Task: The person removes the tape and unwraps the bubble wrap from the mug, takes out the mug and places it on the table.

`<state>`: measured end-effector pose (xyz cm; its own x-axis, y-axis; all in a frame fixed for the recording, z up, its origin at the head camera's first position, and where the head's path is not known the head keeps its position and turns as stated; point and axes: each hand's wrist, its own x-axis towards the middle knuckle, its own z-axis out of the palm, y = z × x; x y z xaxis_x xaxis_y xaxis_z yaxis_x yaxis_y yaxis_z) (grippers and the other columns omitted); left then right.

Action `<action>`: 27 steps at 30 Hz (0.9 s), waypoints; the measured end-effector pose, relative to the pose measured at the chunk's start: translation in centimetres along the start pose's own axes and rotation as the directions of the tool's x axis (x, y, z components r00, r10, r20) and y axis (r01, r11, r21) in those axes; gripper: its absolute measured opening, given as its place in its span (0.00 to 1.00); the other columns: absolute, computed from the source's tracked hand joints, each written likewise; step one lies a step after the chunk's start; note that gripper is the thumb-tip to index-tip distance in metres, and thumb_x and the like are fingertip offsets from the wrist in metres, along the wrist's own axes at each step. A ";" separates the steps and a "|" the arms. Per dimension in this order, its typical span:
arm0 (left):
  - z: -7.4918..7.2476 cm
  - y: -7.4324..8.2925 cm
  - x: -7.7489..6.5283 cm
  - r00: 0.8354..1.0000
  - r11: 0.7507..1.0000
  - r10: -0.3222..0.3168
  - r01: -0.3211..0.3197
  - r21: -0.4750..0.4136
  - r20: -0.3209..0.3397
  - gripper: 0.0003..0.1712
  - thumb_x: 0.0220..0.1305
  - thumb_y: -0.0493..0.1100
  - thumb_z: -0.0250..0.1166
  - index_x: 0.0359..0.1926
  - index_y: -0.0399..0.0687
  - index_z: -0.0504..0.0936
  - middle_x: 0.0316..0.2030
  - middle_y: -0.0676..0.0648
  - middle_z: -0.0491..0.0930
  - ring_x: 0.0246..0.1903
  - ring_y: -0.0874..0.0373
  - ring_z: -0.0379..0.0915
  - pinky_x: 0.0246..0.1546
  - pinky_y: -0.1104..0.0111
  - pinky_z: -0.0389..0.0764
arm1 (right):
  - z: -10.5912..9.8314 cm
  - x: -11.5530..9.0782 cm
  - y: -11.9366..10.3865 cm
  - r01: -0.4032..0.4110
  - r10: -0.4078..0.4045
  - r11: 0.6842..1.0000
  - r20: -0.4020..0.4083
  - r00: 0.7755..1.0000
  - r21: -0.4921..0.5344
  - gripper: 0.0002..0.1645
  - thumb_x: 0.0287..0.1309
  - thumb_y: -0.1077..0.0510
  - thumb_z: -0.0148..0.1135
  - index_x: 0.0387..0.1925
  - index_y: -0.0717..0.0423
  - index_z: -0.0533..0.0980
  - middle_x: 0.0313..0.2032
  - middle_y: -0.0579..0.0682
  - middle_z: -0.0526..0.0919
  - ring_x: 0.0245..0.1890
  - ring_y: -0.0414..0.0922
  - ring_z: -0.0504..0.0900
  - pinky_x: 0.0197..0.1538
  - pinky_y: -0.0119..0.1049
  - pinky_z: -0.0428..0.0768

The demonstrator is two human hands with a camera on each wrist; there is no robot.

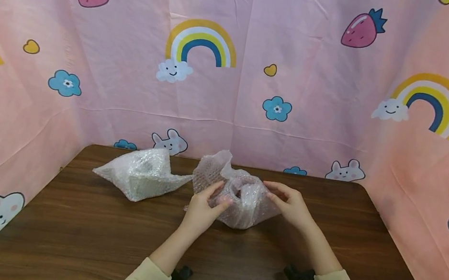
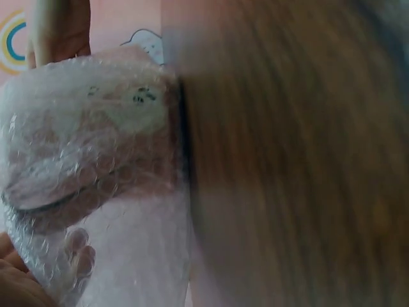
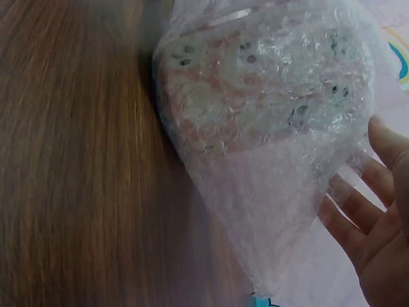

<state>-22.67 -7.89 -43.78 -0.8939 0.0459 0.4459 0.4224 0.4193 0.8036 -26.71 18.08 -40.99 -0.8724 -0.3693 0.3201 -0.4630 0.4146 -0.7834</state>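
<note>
A bundle in clear bubble wrap [image 1: 246,211] sits at the middle of the table, and a loose flap of wrap sticks up at its back left. Through the plastic a pinkish item with pale printed animal faces [image 3: 249,61] shows; its exact kind is hidden. My left hand [image 1: 201,209] holds the bundle's left side, with some fingers [image 2: 78,256] seen through the wrap. On the right side, my right hand [image 1: 293,206] touches the wrap with extended fingers, its thumb [image 3: 383,141] apart from them at the edge.
Left of the bundle rests a second bubble-wrapped package [image 1: 143,174], its pointed corner close to the flap. The dark wooden table [image 1: 84,235] meets a printed pink cloth [image 1: 238,108] at the back and sides. Each wrist carries a black device [image 1: 298,275].
</note>
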 end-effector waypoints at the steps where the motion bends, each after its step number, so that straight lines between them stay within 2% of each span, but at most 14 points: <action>1: 0.1 0.0 0.0 1.000 1.000 -0.006 0.006 0.007 0.008 0.37 0.56 0.56 0.70 0.63 0.43 0.74 0.56 0.42 0.77 0.56 0.49 0.72 0.54 0.53 0.73 | -0.1 0.0 -0.5 0.005 -0.005 1.000 0.003 1.000 -0.001 0.20 0.66 0.60 0.58 0.58 0.61 0.75 0.55 0.57 0.78 0.48 0.52 0.78 0.46 0.47 0.78; 4: 0.5 0.0 0.0 1.000 0.999 -0.019 0.018 0.033 0.023 0.37 0.56 0.57 0.70 0.63 0.46 0.73 0.57 0.43 0.76 0.57 0.50 0.71 0.54 0.53 0.72 | -0.3 -0.1 -1.4 0.017 -0.017 1.000 0.011 1.000 -0.004 0.20 0.66 0.62 0.58 0.57 0.63 0.75 0.55 0.59 0.78 0.50 0.54 0.78 0.48 0.51 0.78; 7: 0.7 0.1 0.1 0.999 0.999 -0.021 0.020 0.040 0.026 0.37 0.56 0.58 0.70 0.63 0.46 0.74 0.57 0.43 0.76 0.56 0.50 0.71 0.54 0.53 0.72 | -0.2 0.2 -0.3 0.026 -0.026 1.000 0.008 1.000 -0.004 0.20 0.66 0.57 0.59 0.57 0.58 0.76 0.55 0.55 0.79 0.50 0.51 0.78 0.48 0.50 0.78; 10: 0.7 0.1 0.2 1.000 0.999 -0.010 0.010 0.032 0.020 0.36 0.57 0.57 0.69 0.62 0.44 0.75 0.56 0.42 0.76 0.56 0.49 0.72 0.53 0.52 0.73 | 0.0 0.6 0.6 0.041 -0.041 0.999 0.000 0.999 -0.023 0.21 0.65 0.54 0.60 0.57 0.56 0.77 0.54 0.52 0.80 0.47 0.48 0.80 0.45 0.44 0.79; 16: 0.7 0.0 0.2 1.000 1.000 -0.004 0.004 0.024 0.006 0.35 0.56 0.56 0.70 0.60 0.43 0.76 0.54 0.42 0.78 0.55 0.50 0.73 0.53 0.54 0.73 | -0.5 0.5 -2.6 0.024 -0.024 0.999 0.011 1.000 -0.034 0.19 0.65 0.62 0.59 0.56 0.64 0.76 0.52 0.58 0.80 0.42 0.52 0.80 0.40 0.39 0.80; 22: 0.9 0.0 0.2 1.000 1.000 -0.011 0.011 0.021 -0.010 0.34 0.55 0.56 0.70 0.59 0.44 0.77 0.54 0.43 0.78 0.55 0.49 0.73 0.54 0.53 0.73 | -0.4 1.3 -0.2 0.035 -0.034 0.998 0.015 0.999 -0.061 0.19 0.66 0.59 0.58 0.56 0.59 0.77 0.54 0.55 0.79 0.45 0.50 0.80 0.43 0.40 0.79; 27: 0.9 0.0 0.2 0.999 0.999 -0.034 0.034 0.002 -0.007 0.34 0.54 0.56 0.71 0.59 0.46 0.77 0.52 0.42 0.79 0.54 0.49 0.73 0.53 0.53 0.73 | -0.5 1.7 0.6 0.044 -0.044 0.998 0.010 0.999 -0.043 0.18 0.67 0.54 0.57 0.55 0.52 0.79 0.53 0.50 0.80 0.43 0.46 0.80 0.41 0.41 0.79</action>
<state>-22.96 -7.05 -44.01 -0.9067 0.0250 0.4211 0.3913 0.4227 0.8175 -28.53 18.13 -40.67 -0.8498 -0.3950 0.3491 -0.5074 0.4336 -0.7447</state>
